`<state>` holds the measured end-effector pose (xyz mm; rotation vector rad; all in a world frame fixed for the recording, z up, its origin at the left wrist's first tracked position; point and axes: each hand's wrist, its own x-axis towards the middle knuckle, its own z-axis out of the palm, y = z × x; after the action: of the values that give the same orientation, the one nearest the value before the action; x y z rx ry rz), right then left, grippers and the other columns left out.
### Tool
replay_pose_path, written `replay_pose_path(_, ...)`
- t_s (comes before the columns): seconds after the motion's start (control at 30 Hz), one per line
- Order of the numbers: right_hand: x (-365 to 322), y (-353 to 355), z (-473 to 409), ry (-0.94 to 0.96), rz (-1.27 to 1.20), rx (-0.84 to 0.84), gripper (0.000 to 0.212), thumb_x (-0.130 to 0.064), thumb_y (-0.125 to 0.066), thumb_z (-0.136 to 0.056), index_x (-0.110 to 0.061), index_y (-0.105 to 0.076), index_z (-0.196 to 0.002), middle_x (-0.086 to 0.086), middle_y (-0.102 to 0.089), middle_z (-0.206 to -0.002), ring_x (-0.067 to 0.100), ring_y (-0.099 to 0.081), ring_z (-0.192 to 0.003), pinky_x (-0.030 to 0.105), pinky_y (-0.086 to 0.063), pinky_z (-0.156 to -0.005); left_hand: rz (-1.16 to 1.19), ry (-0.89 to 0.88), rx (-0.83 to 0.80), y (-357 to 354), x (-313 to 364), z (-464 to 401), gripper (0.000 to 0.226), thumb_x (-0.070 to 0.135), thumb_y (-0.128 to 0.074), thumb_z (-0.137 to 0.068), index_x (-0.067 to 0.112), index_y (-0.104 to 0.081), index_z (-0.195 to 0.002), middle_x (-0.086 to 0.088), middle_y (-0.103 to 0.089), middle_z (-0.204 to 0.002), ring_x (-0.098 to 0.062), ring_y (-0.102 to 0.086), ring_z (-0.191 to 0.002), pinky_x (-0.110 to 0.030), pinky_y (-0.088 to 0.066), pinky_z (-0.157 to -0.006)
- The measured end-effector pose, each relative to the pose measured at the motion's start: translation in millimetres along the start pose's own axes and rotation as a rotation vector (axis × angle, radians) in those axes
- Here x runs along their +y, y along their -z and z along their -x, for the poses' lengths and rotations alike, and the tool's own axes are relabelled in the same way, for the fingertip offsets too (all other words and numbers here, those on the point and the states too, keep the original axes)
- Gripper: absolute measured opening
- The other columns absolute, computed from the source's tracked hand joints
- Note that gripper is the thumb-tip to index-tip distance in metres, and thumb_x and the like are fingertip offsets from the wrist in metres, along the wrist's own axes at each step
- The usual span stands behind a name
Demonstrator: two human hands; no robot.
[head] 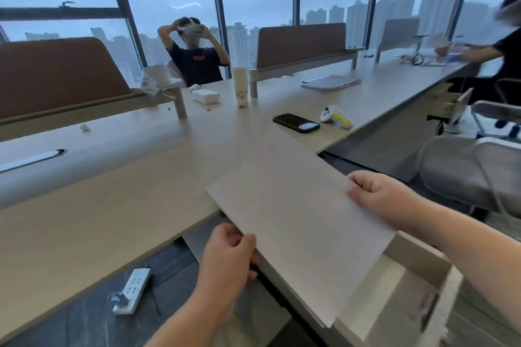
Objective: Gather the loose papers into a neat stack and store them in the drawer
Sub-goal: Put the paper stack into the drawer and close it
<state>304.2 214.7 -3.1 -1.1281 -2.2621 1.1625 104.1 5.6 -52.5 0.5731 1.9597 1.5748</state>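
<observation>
A stack of white papers [298,214] hangs in the air off the desk's front corner, held by both hands. My left hand [228,256] grips its near left edge, thumb on top. My right hand [377,194] pinches the right edge. Below the stack's near end a white drawer [423,287] stands pulled out; the papers hide most of its inside. The light wood desk [112,220] runs to the left.
On the desk lie a black phone [296,123], a white-yellow controller [337,117], a bottle [240,86], a white box [205,96] and another paper pile [331,82]. A power strip [132,286] lies on the floor. A grey chair [473,175] stands right. A person sits opposite.
</observation>
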Motion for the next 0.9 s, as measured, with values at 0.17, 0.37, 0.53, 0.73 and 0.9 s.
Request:
replay_pose_path(0.17,39,38,4,-0.151,-0.127,-0.149,0.018,-0.013,-0.056,-0.105,-0.013,-0.074,-0.106,0.019,-0.078,-0.108,0.048,-0.07,-0.109,0.064,-0.052,-0.101,-0.096,-0.028,-0.018,-22,-6,-4,0.012,0.014,-0.063,-0.098,0.017,-0.056,-0.108,-0.012,-0.072,-0.092,-0.018,-0.067,-0.069,-0.031,-0.059,-0.058)
replay_pose_path(0.37,77,62,10,-0.301,-0.171,-0.163,0.02,-0.008,-0.057,-0.104,0.001,-0.07,-0.116,0.028,-0.074,-0.116,0.049,-0.068,-0.114,0.067,-0.047,-0.106,-0.376,-0.075,-0.108,-33,-36,-15,0.057,0.025,-0.068,-0.096,0.02,-0.042,-0.147,0.009,-0.072,-0.1,-0.004,-0.065,-0.091,-0.026,-0.05,-0.071)
replay_pose_path(0.53,99,55,0,-0.375,-0.17,-0.156,0.017,-0.007,-0.059,-0.102,-0.004,-0.076,-0.107,0.025,-0.077,-0.11,0.05,-0.069,-0.112,0.067,-0.047,-0.105,-0.691,-0.173,-0.268,-43,-51,-18,0.054,0.04,-0.06,-0.098,0.03,-0.041,-0.148,0.016,-0.052,-0.136,-0.005,-0.057,-0.111,-0.029,-0.048,-0.093)
replay_pose_path(0.73,84,31,-23,-0.401,0.086,-0.184,0.02,-0.012,-0.058,-0.102,-0.016,-0.077,-0.102,0.005,-0.082,-0.093,0.023,-0.078,-0.084,0.034,-0.062,-0.077,-0.849,-0.327,-0.354,-55,-68,-25,0.021,0.037,-0.056,-0.099,0.029,-0.06,-0.117,0.014,-0.044,-0.126,-0.005,-0.056,-0.106,-0.033,-0.054,-0.097)
replay_pose_path(0.9,93,14,-44,-0.417,0.102,-0.16,0.019,-0.008,-0.059,-0.1,-0.015,-0.077,-0.1,0.008,-0.082,-0.09,0.027,-0.079,-0.082,0.038,-0.065,-0.076,-0.778,-0.314,-0.402,-52,-76,-35,0.011,0.037,-0.064,-0.099,0.031,-0.061,-0.108,0.022,-0.046,-0.12,-0.002,-0.055,-0.109,-0.03,-0.053,-0.1)
